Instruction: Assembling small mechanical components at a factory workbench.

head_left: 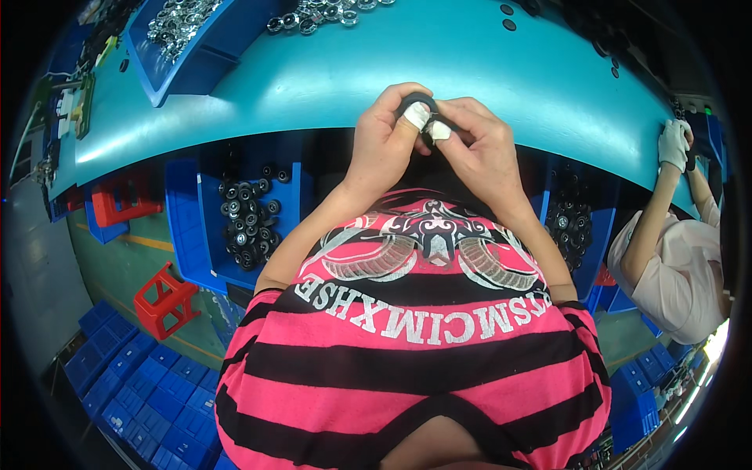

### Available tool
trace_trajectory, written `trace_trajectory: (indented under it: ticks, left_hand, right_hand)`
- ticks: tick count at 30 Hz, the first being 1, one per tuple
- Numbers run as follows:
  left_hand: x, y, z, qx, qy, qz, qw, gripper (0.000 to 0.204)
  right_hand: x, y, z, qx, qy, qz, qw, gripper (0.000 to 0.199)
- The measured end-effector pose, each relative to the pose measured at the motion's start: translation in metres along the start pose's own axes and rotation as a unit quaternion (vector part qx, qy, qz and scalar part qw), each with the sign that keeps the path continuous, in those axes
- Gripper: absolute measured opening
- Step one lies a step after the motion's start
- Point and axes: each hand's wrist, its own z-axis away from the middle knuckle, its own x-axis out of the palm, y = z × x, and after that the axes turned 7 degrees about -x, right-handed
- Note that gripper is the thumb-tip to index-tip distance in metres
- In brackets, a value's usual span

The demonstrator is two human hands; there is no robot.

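My left hand (385, 135) and my right hand (479, 145) meet at the near edge of the teal table (329, 78). Together they pinch a small black ring-shaped part (417, 100). White tape wraps my left forefinger tip and a right fingertip, both pressed on the ring. Most of the ring is hidden behind my fingers. A pile of shiny metal rings (325, 13) lies on the table farther back.
A blue tray (184, 43) of metal parts stands at the back left. Under the table, blue bins (247, 223) hold black round parts, another bin (576, 227) at right. A red stool (163, 298) stands on the floor. A co-worker's gloved hand (674, 143) rests at the right table edge.
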Motion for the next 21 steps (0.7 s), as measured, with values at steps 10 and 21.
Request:
trace_trajectory:
  ticks: [10, 21]
  left_hand:
    - [-0.001, 0.006, 0.004, -0.001, -0.036, -0.025, 0.999, 0.033]
    - [0.006, 0.004, 0.006, 0.027, 0.049, 0.001, 0.998, 0.024]
  right_hand:
    - [-0.021, 0.009, -0.007, -0.019, -0.029, 0.051, 0.998, 0.027]
    - [-0.001, 0.004, 0.0, 0.028, 0.024, -0.039, 0.999, 0.028]
